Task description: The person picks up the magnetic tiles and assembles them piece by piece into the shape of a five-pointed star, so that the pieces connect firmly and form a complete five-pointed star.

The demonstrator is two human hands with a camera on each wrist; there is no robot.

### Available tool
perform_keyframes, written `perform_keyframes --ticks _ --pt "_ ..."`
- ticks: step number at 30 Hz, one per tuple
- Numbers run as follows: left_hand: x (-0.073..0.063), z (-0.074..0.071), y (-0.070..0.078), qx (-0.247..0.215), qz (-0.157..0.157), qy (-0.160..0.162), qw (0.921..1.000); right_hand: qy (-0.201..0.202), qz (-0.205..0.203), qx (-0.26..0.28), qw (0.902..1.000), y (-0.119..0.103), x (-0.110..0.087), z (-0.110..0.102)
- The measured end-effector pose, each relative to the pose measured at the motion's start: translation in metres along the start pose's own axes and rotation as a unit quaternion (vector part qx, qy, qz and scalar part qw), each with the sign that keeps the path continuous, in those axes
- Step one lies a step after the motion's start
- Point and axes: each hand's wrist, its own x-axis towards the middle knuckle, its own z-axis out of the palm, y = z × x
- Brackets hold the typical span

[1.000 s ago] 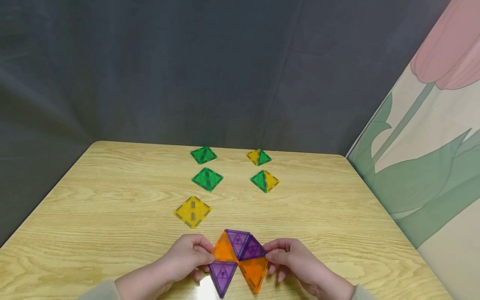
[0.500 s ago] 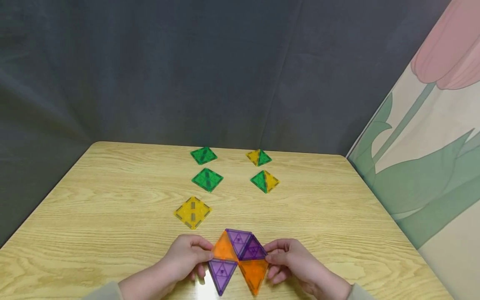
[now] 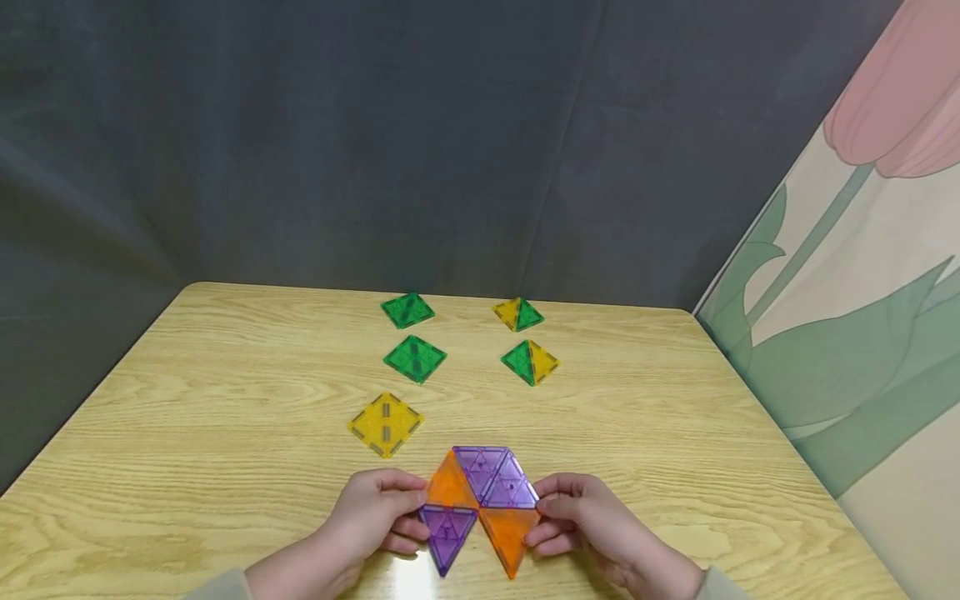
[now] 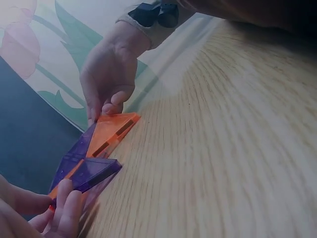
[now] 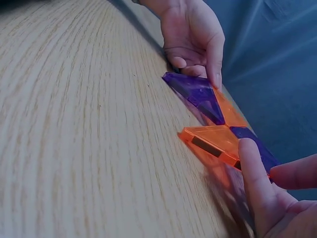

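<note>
Several translucent triangular magnetic tiles are joined edge to edge in a fan near the table's front. The fan runs from a purple tile at lower left through an orange tile and two purple tiles to a second orange tile at lower right. My left hand pinches the fan's left corner, where orange meets purple. At the opposite corner, my right hand pinches between purple and orange. Both wrist views show the near purple tile and orange tile tilted, close over the tabletop.
Beyond the fan lies a yellow diamond of joined triangles. Farther back are two green diamonds on the left and two green-and-yellow diamonds on the right. A dark curtain hangs behind the wooden table; tulip-patterned fabric borders the right.
The fan has shifted slightly away from me and its tilt has changed; its right purple tile looks paler than before. Both hands keep their grip, and the diamonds stay put.
</note>
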Motion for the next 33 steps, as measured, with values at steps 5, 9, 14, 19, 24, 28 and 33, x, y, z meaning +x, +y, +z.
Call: perform_keyframes --ticks 5,9,14,19,24,28,33 --pt "0.0009 -0.0007 -0.0026 -0.006 0.009 0.009 0.9999 0.002 0.005 0.001 1.0000 0.0012 -0.0004 -0.0019" --pt "0.0015 0.0002 -0.0029 -0.022 0.016 0.007 0.9996 -0.006 0.006 0.009 0.9999 0.0020 -0.0004 -0.0034" --pt "0.0018 0.0011 -0.0016 -0.040 0.008 0.004 0.9991 -0.016 -0.005 0.028 0.9995 0.0022 -0.0002 -0.0037" --pt "0.0028 0.0017 -0.0011 -0.048 -0.003 0.006 0.9988 -0.026 -0.008 0.045 0.9986 0.0024 -0.0001 -0.0039" --pt "0.0039 0.0018 -0.0020 -0.045 -0.001 0.003 0.9990 -0.025 0.000 0.051 0.9984 0.0027 0.0007 -0.0046" --pt "0.0042 0.0011 -0.0026 -0.031 -0.001 -0.007 0.9995 -0.023 0.009 0.060 0.9979 0.0035 0.0010 -0.0052" --pt "0.0037 -0.0001 -0.0028 -0.026 -0.002 -0.013 0.9996 -0.024 0.011 0.066 0.9975 0.0045 0.0011 -0.0059"
